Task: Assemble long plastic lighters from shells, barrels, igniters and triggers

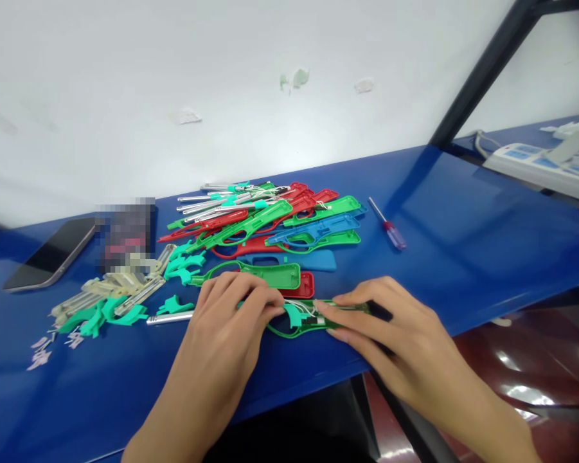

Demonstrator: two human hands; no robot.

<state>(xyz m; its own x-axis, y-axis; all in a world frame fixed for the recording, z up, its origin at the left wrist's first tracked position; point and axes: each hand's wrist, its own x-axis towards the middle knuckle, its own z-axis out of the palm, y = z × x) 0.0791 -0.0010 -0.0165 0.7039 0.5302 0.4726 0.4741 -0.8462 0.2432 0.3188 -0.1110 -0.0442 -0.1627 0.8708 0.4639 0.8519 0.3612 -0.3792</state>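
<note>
Near the front edge of the table lies a green lighter shell half (289, 332), open side up. White wires (296, 305) and a teal trigger (295, 316) show inside it. My left hand (234, 321) is closed over the shell's left part, thumb and fingertips together by the wires; a silver lighter tube (171, 317) sticks out to its left. With my right hand (390, 321) I grip the shell's right end between fingers and thumb, covering part of it. Just behind are another green shell half (277, 275) and a red one (307, 285).
Behind my hands is a pile of red, green and blue shell halves (250, 225) with silver tubes. A screwdriver (389, 228) lies to the right. Clear plastic parts (120, 283), teal triggers (99, 315), small pale pieces (39, 357) and a phone (53, 251) are at left.
</note>
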